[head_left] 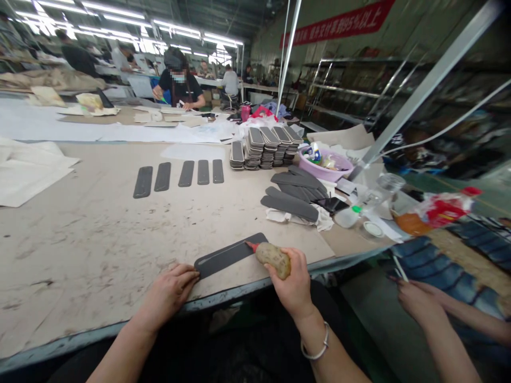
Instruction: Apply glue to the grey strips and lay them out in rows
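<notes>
A long dark grey strip [227, 259] with rounded corners lies slantwise near the table's front edge, a glossy line running along it. My left hand [171, 292] pinches the strip's left end with fingers pressed together. In my right hand [291, 276] is a brownish glue bottle [273, 258], its red tip touching or just above the strip's right part. Farther back, several smaller grey strips [186, 174] lie in a row. Stacks of strips [259, 146] stand behind them to the right, and loose dark pieces [293, 202] are piled on white cloth.
A purple basin [325, 169] holds small items at the right. Near it are a bottle with a green cap [348, 217] and a red plastic bag [447, 210]. A masked person [179, 85] works across the table [99, 234]; another person's hands [419, 300] show at right.
</notes>
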Available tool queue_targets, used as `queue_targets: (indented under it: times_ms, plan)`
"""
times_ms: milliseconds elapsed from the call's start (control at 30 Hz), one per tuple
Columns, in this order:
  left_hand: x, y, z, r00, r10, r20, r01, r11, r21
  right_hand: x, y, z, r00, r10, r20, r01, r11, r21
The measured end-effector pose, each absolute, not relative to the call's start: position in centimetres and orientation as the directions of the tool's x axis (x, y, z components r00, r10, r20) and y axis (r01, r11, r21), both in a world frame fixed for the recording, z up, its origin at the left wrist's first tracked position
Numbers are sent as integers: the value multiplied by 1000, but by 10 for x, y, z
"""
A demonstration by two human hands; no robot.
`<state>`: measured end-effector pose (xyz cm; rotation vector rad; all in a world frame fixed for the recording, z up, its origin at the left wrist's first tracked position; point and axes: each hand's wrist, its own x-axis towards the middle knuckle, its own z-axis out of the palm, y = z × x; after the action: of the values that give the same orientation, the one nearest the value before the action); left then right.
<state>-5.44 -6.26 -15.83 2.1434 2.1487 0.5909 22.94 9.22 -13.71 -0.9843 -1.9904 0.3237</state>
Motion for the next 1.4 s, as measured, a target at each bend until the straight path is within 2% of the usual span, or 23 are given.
queue_targets:
  times_ms: [233,333,533,633,767,1167,1400]
  plan:
    - [-53,-62,-155,-40,971,237,952,-35,304,243,106,-135,-205,782,589,635,564,-528]
    - [-52,-62,-152,-50,972,229,949,-25,316,243,105,-134,-213,765,608,635,581,-508]
    - [-50,-62,-150,-53,975,215,940,-24,340,223,81,-133,-358,676,644,385,735,-558]
    - [-48,-61,-148,-70,977,203,934,-7,358,208,66,-134,-470,641,607,281,761,-585]
    - [-46,-61,-146,-84,977,194,930,7,367,191,55,-137,-540,615,574,225,763,-606]
    - [-48,-61,-148,-75,976,205,933,-4,359,196,44,-135,-600,626,497,243,735,-633]
    - [-52,-61,-152,-64,975,212,934,-16,357,224,65,-123,-494,699,518,367,707,-605]
